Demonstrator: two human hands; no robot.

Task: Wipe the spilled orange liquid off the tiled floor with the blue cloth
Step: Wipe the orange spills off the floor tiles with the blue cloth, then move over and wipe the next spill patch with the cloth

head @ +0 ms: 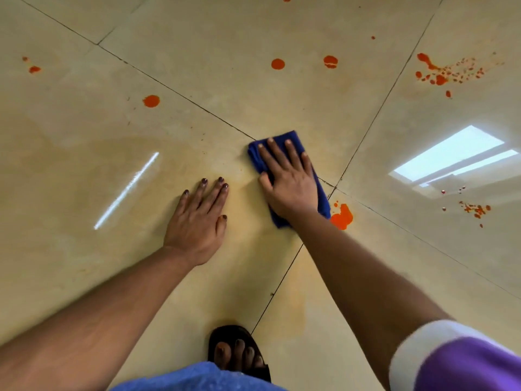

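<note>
A person crouched over a glossy tiled floor (84,165) presses a folded blue cloth (293,136) flat against the tile with the right hand (290,182), fingers spread and straight across the fabric and the thumb lying along its near-left edge. The left hand (197,221) rests palm-down on the bare tile just beside it, fingers straight and close together, apparently bracing the body; it holds nothing. The cloth lies across a grout line near where four tiles meet, and its near end touches or almost touches a wet orange puddle (341,217), though the wrist hides the exact contact.

The cloth looks soft, light and limp, a thing that would bunch or slide under a loose touch; flat pressure from the whole palm seems the surest way to keep it folded and in contact. Gripping one edge would likely let the rest drag. The polished tile appears slick, more so where a faint orange film shows around the hands.

Much of the spill is left: round drops (277,64) farther out, one drop (151,101) to the left, a broad splatter (439,74) at upper right and smaller flecks (476,208) at right. A sandalled foot (239,354) stands at the bottom edge.
</note>
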